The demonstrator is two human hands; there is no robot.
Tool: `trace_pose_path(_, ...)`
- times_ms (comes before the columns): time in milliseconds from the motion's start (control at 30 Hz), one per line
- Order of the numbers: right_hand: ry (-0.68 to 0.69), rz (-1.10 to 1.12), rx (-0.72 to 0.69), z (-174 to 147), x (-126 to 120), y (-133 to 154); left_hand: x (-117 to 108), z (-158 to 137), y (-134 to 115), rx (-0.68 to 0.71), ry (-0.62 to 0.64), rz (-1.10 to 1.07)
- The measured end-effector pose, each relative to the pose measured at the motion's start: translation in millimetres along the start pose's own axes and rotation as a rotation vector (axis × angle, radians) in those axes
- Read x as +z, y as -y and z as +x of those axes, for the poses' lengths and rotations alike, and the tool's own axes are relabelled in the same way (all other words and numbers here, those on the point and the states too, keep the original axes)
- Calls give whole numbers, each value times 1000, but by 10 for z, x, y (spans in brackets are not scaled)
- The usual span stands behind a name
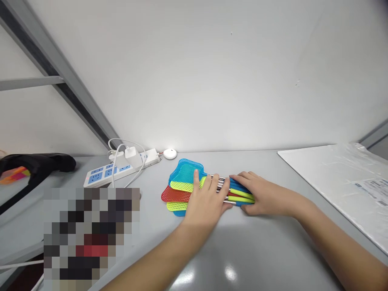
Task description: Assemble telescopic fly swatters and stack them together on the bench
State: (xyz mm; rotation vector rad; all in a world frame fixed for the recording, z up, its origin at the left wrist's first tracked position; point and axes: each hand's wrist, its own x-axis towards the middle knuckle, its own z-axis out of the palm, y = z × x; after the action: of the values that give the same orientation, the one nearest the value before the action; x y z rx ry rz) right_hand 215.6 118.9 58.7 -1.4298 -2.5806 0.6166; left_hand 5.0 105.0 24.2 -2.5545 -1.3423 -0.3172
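A bundle of fly swatters lies on the grey table, with perforated heads in blue (185, 171), red (176, 195) and yellow-green (177, 206) fanned out and overlapping at the left. Their metal rods and coloured handles (239, 194) point right. My left hand (206, 198) rests over the rods and the lower part of the heads, fingers spread and stretched, covering part of the bundle. At the handle ends, my right hand (257, 194) is closed around the bundle, fingers on the far side and thumb on the near side. The handle tips are hidden in its palm.
A white power strip (100, 178) with plugged-in chargers and cables stands at the back left. Beside it sits a round white device (170, 153). A black curved object (38, 159) is at far left, a pixelated patch below. A flat white wrapped package (342, 178) lies right.
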Motion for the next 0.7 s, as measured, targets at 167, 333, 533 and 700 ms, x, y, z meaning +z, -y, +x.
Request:
trace_pose_path(167,-83,-89,-12,10,107,55,-76,78,48,10,39,20)
trace_pose_path(333,-149,-77,-62,90,154,-32,-53,258,67,61,67,-51)
trace_pose_path(533,-211,-23,-108,201,138,-230,67,397,111,-13,60,-12)
trace_pose_path(700,-268,-27,-164,293,201,-290,102,402,176,4,87,1)
